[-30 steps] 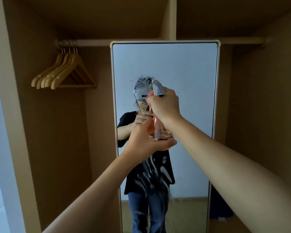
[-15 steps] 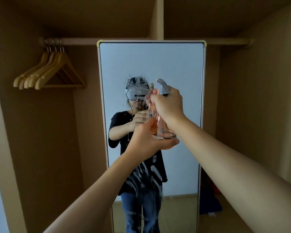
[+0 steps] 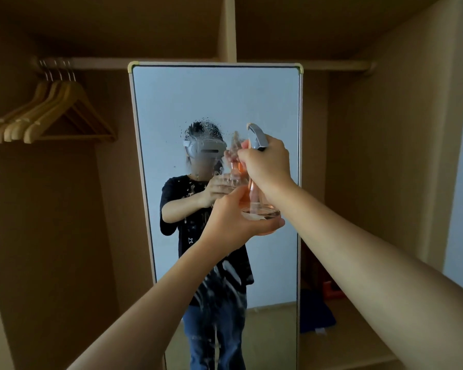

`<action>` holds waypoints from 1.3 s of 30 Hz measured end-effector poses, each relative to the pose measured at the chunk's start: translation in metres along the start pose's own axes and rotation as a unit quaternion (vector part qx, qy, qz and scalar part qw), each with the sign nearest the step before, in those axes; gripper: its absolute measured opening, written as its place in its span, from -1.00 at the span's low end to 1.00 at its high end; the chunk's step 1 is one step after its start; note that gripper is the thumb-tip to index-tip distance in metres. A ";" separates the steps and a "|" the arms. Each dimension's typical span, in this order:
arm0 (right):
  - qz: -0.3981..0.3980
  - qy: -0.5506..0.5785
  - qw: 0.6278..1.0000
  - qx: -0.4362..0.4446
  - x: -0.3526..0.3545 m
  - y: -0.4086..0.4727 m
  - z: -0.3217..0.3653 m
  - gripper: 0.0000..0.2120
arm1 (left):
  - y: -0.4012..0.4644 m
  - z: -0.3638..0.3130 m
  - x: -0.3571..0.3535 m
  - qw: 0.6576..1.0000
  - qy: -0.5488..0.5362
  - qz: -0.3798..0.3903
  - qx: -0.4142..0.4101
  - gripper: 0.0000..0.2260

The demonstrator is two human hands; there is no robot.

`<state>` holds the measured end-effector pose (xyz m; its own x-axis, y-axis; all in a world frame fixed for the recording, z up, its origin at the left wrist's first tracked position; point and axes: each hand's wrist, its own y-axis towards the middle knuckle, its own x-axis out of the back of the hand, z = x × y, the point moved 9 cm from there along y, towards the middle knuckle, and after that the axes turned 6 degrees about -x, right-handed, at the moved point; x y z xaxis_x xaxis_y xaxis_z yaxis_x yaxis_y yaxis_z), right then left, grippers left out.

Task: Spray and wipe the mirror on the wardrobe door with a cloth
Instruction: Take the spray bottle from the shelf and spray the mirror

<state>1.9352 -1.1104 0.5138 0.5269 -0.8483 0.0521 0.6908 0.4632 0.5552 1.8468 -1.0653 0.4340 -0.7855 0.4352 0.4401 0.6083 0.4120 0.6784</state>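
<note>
This is a home bedroom or dressing area, seen from in front of an open built-in wardrobe [image 3: 385,156] of plain light-brown panels. A hanging rail [image 3: 171,61] runs under an upper shelf, with a bunch of bare wooden coat hangers [image 3: 51,113] at its left end. A tall framed mirror [image 3: 217,108] stands upright in the middle. Folded dark blue fabric [image 3: 317,313] and something orange [image 3: 332,289] lie on the wardrobe floor at the right.

Spray bottle [image 3: 254,188] carried rightward across the mirror [image 3: 217,108], droplet patch now left of right hand [image 3: 265,166].
</note>
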 end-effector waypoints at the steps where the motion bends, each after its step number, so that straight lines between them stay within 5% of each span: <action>1: -0.002 0.011 1.000 -0.003 0.003 0.000 -0.001 -0.92 | 0.001 -0.001 -0.002 1.000 -0.001 0.001 -0.002 -0.62; 22: -0.036 0.011 0.999 -0.015 0.058 0.000 -0.013 -0.74 | 0.014 -0.012 -0.052 0.999 -0.025 0.033 -0.020 -0.55; 39: -0.057 0.029 0.997 -0.031 0.076 0.006 -0.036 -0.83 | 0.017 -0.010 -0.074 0.998 -0.038 0.047 -0.015 -0.48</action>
<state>1.9972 -1.1634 0.4916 0.4704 -0.8806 -0.0576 0.7756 0.3814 0.5030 1.9145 -1.0989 0.4190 -0.7137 0.5313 0.4566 0.6740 0.3434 0.6540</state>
